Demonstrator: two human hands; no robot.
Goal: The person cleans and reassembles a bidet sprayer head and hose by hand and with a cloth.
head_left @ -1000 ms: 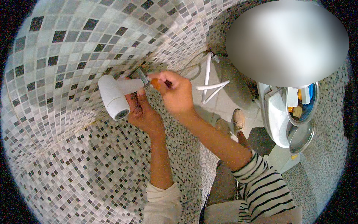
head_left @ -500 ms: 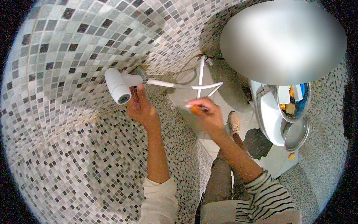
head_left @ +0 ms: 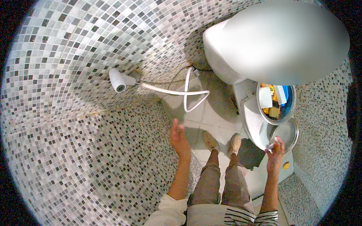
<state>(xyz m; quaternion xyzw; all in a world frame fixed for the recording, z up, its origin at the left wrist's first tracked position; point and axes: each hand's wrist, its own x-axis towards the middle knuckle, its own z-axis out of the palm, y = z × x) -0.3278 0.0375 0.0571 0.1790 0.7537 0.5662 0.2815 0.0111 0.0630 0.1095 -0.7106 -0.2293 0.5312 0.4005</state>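
My left hand (head_left: 179, 140) is raised over the floor, fingers apart and holding nothing. It is apart from the white dryer-shaped head (head_left: 117, 80) on the mosaic wall, from which a thick white hose (head_left: 169, 91) loops down. Near a round metal lid (head_left: 287, 132), my right hand (head_left: 276, 155) is closed on a small pale thing (head_left: 270, 145), too blurred to name. Just beyond the lid stands a round metal container (head_left: 275, 122) with white packets (head_left: 265, 97), a blue piece (head_left: 285, 97) and orange and yellow bits inside.
A white toilet-like fixture (head_left: 252, 119) stands beneath the container. On the ledge at right lies a small orange-yellow thing (head_left: 286, 165). A dark patch (head_left: 251, 153) is on the tiled floor beside my feet (head_left: 234, 144). A large white fixture (head_left: 218, 49) is partly blurred.
My left hand has left the dryer-shaped head and moved right and down. My right hand has moved right to the lid. The whole view has shifted.
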